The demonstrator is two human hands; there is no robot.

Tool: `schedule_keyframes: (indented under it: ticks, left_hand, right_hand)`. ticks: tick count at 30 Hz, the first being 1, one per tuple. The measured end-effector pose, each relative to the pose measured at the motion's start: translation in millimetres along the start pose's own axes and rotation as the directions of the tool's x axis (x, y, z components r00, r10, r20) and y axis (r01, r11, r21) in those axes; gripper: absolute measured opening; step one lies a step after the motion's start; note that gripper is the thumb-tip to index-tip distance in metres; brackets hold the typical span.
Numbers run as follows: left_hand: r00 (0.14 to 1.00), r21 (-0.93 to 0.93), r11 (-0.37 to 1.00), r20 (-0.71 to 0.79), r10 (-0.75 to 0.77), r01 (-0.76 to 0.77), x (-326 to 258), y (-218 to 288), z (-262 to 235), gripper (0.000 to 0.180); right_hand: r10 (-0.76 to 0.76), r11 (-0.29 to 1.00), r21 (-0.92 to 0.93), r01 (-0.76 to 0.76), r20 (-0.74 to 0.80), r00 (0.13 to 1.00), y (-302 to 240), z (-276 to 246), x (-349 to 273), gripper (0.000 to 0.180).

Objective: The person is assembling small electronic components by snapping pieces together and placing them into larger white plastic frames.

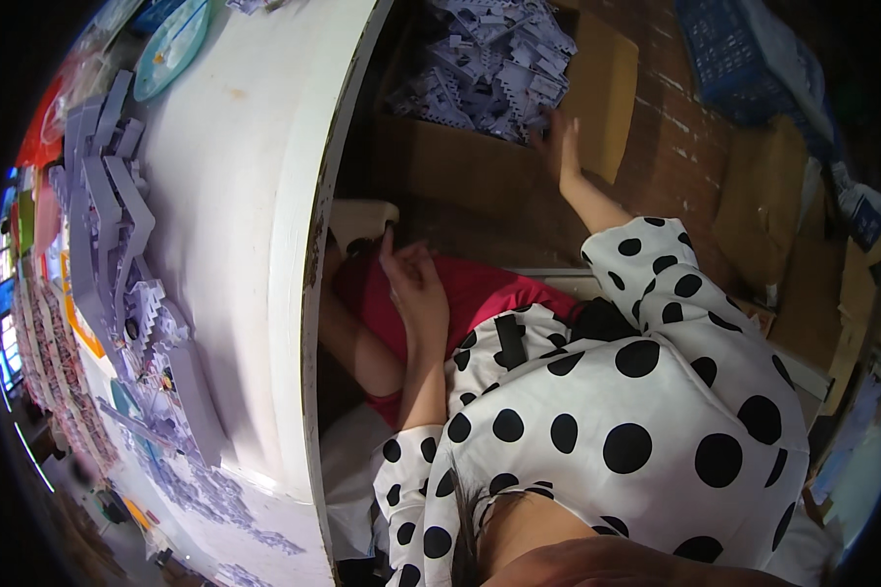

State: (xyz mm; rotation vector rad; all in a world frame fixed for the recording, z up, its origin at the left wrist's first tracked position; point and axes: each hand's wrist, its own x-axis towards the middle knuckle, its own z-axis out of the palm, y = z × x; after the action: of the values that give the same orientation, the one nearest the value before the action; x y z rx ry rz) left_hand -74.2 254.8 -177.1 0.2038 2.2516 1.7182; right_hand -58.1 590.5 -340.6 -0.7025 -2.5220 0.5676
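Cardboard: one box; right hand beside, left hand apart.

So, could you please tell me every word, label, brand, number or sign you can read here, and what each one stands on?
There is no text that I can read in this view.
Blue-and-white packet at the far right: any print is too blurred to read.
Cardboard box holding the lilac pieces: no legible text on the parts that show.
White tabletop: no lettering visible.
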Motion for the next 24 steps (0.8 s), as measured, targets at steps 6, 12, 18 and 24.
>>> schedule_keyframes:
  ticks: [6,12,18,24]
  left_hand:
    - [1.0,0.046,0.999,0.007,0.009,-0.01,-1,5,2,0.049]
    - [1.0,0.056,0.998,-0.005,0.026,-0.025,-2,-1,-2,0.048]
    - [0.999,0.057,0.998,0.014,0.036,-0.037,-1,-5,-1,0.047]
    - [0.996,0.062,0.994,-0.003,0.087,-0.086,-1,-10,1,0.049]
  right_hand:
    - [0.361,0.927,0.186,-0.325,-0.211,0.908,33,19,31,0.047]
    - [0.441,0.882,0.215,-0.419,-0.064,0.895,37,24,23,0.048]
    - [0.28,0.959,0.068,-0.275,-0.076,0.957,36,29,17,0.06]
    - [0.202,0.931,-0.332,-0.153,0.117,0.972,19,6,29,0.053]
